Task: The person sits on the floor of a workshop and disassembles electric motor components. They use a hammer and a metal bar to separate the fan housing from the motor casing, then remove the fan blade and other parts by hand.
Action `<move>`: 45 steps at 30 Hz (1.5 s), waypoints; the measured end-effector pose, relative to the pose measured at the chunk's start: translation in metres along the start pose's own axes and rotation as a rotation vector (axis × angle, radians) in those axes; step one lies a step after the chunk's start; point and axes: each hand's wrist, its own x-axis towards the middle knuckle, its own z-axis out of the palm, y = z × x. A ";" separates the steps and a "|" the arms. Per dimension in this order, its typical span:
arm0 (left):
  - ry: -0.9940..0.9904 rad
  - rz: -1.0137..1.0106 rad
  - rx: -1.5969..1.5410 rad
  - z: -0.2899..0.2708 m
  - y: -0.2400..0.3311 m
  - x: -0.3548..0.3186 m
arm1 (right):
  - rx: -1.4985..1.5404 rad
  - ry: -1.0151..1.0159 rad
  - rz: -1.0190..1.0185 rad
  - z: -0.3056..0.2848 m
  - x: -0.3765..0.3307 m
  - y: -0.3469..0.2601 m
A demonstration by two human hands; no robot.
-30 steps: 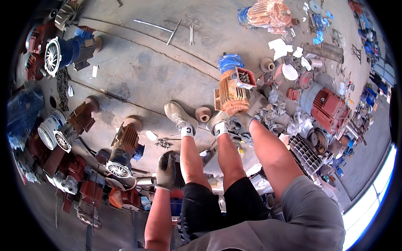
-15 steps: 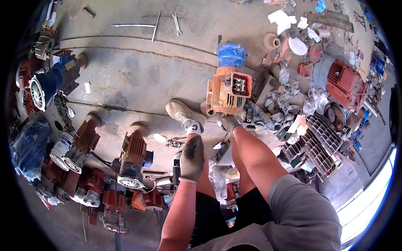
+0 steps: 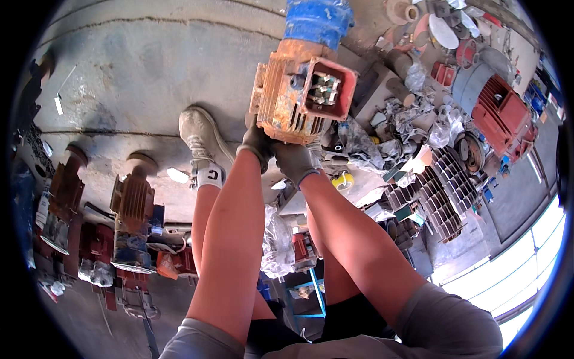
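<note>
Rusty motor (image 3: 287,99) straight ahead at arms' end, blue cover (image 3: 317,25) on far end, open terminal box (image 3: 343,99) facing up. Gloved left grip (image 3: 258,143) and right grip (image 3: 295,161) at motor's near end; fingers hidden, cannot tell whether pinching or spread. Shoe (image 3: 202,134) to left; red motor (image 3: 501,110) well apart, right.

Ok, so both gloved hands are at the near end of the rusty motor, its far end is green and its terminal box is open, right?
One thing is off: the far end is blue, not green, as the head view shows. The left hand and right hand are at the near end of the rusty motor, and its terminal box is open.
</note>
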 end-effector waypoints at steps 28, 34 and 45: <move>-0.061 -0.306 -0.947 -0.025 0.145 -0.281 | 1.257 -0.058 0.643 -0.113 -0.175 -0.098; -0.180 0.108 -0.921 -0.152 0.310 -0.506 | 2.092 -0.343 0.377 -0.197 -0.317 -0.106; 0.298 0.492 -0.117 -0.292 0.452 -0.665 | 0.848 0.080 -0.409 -0.532 -0.539 -0.269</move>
